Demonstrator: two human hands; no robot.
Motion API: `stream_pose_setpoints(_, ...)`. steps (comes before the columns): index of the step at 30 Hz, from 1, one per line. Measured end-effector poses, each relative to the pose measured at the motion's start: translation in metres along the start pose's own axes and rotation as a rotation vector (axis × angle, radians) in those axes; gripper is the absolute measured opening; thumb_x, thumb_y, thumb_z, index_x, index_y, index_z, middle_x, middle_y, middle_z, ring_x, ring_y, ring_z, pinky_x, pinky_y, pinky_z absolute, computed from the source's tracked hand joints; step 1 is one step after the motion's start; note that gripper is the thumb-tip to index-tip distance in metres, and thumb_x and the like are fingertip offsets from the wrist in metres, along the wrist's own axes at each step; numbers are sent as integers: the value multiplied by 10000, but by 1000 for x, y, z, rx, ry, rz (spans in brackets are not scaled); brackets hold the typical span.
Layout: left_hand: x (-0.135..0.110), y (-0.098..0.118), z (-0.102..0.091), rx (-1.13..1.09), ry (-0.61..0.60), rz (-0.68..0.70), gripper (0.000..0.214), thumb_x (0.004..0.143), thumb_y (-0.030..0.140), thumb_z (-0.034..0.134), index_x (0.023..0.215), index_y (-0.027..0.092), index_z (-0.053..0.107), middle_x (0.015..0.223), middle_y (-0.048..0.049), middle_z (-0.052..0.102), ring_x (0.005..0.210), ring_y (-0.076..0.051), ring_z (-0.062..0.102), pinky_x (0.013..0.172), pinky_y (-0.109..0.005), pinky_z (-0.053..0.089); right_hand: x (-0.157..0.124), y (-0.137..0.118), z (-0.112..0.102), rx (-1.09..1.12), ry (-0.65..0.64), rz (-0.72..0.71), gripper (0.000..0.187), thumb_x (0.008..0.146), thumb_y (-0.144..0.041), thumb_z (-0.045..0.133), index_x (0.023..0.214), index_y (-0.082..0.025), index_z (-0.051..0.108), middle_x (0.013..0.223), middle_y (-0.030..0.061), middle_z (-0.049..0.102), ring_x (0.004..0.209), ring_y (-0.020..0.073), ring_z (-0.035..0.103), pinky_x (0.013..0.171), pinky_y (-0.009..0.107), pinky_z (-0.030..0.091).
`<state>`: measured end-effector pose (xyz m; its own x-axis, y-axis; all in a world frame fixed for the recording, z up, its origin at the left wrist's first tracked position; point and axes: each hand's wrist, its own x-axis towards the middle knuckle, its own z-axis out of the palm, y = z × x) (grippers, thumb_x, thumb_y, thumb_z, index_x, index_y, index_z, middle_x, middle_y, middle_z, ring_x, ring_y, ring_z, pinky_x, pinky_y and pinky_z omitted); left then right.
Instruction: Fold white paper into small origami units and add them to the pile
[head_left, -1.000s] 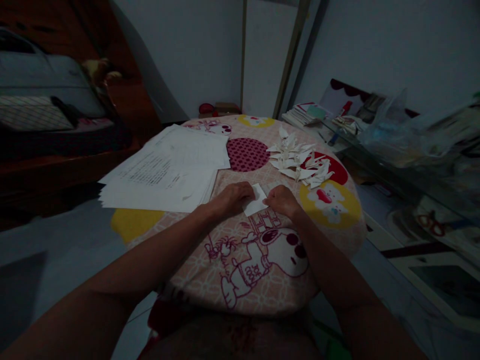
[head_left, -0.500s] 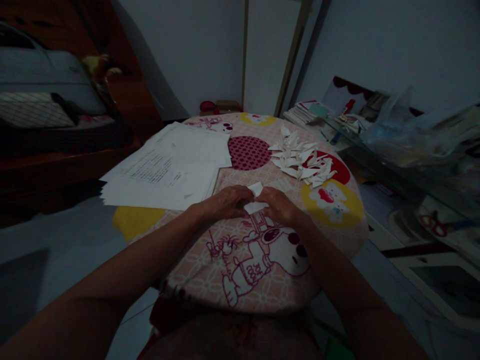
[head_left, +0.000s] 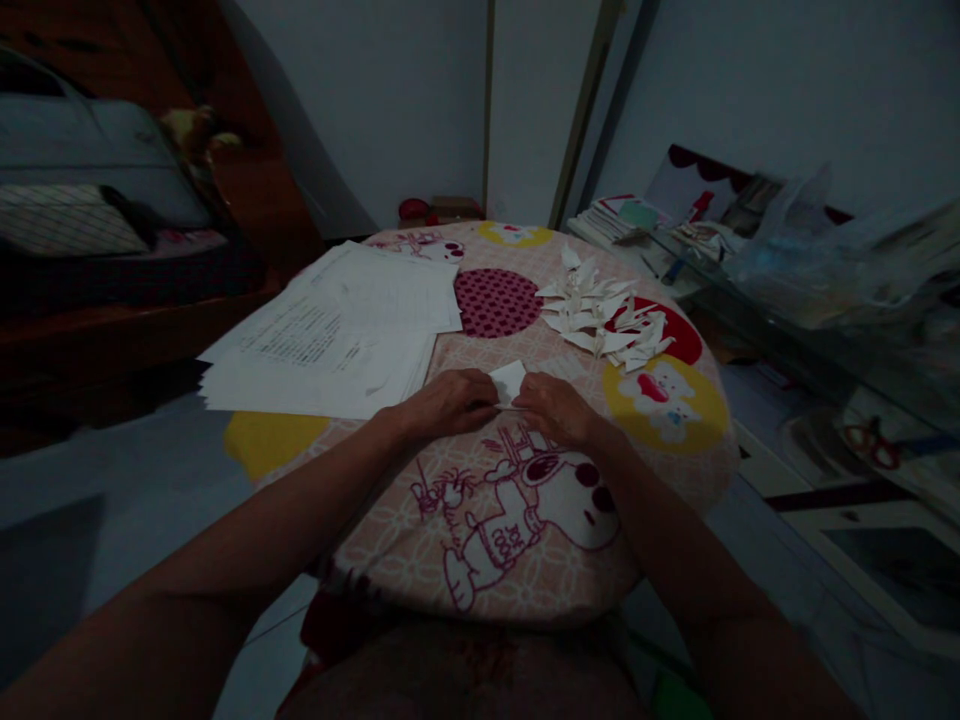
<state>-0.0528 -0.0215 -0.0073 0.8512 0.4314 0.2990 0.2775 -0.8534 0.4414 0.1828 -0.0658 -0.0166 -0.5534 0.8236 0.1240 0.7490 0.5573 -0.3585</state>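
Note:
A small white piece of folded paper (head_left: 509, 382) is held just over the patterned tablecloth (head_left: 405, 560), in the middle of the round table. My left hand (head_left: 456, 402) grips its left edge, fingers curled and pressed together. On the right edge, my right hand (head_left: 553, 408) pinches it the same way. Parts of the paper are hidden behind the fingers. Beyond my right hand lies a cluster of several white folded paper cranes (head_left: 600, 310). A stack of printed paper sheets (head_left: 337, 330) rests past my left hand.
To the right stands a glass-topped cabinet (head_left: 817, 365) with a clear plastic bag (head_left: 795, 255) and papers (head_left: 611, 218) on it. Red-handled scissors (head_left: 871, 443) lie on its lower shelf. A wooden bench (head_left: 251, 215) with bags is at the left.
The paper's raised lower flap has been folded over, and it now looks like one flatter piece. Both hands stay in nearly the same place on it.

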Motion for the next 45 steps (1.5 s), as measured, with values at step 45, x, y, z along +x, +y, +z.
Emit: stream_pose_setpoints(45, 14, 16, 9, 62, 104, -644, 95, 749, 226, 666, 737, 156, 729, 865, -97, 683, 781, -215, 631, 745, -346, 468, 4, 12, -15, 181, 36, 357, 100, 761, -223, 723, 755, -156, 797, 668, 20, 693, 628, 124, 563, 608, 257, 346)
